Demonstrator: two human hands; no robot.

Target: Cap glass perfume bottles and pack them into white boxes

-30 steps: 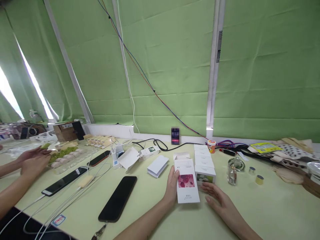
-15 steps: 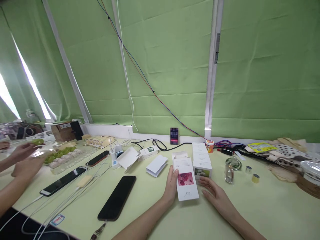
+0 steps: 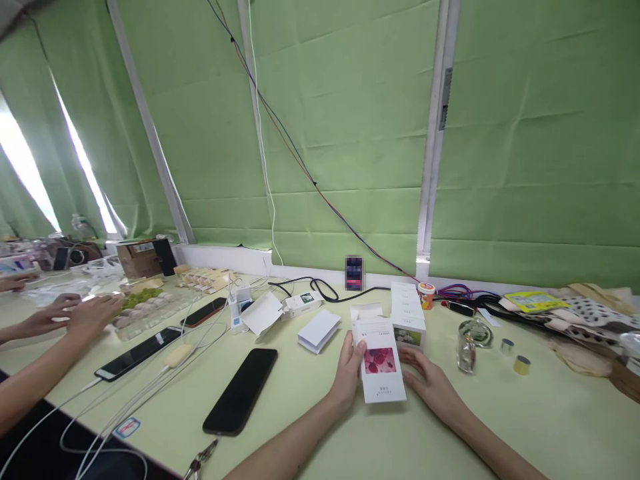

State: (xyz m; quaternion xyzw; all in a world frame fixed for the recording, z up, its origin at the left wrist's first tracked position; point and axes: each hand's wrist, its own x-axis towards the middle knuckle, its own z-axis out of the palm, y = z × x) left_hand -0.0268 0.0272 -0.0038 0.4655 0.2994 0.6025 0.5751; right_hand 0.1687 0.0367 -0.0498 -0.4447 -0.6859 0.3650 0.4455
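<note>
A white cardboard box (image 3: pixel 384 383) with a pink rose picture is tilted in front of me, its far flap sticking up. My left hand (image 3: pixel 349 373) is closed round its left side, thumb on the front panel. My right hand (image 3: pixel 434 387) is at the box's right edge, fingers stretched and thumb apart. Its fingertips meet the edge or lie just behind it; I cannot tell whether they press on it. Just behind stands a row of white boxes (image 3: pixel 407 309), the nearest with a white-flower picture. Left of the held box lies a folded white card (image 3: pixel 319 331).
A black phone (image 3: pixel 241 392) lies left of my forearm, among white cables (image 3: pixel 145 383). Farther left, a co-worker's hands (image 3: pixel 93 317) are over a tray of pale balls (image 3: pixel 143 313). A glass bottle (image 3: pixel 466 353) and small caps (image 3: pixel 522 365) stand on the right.
My right hand has come closer to the right edge of the rose box. The co-worker's hands have come together over the tray. The view has turned slightly left.
</note>
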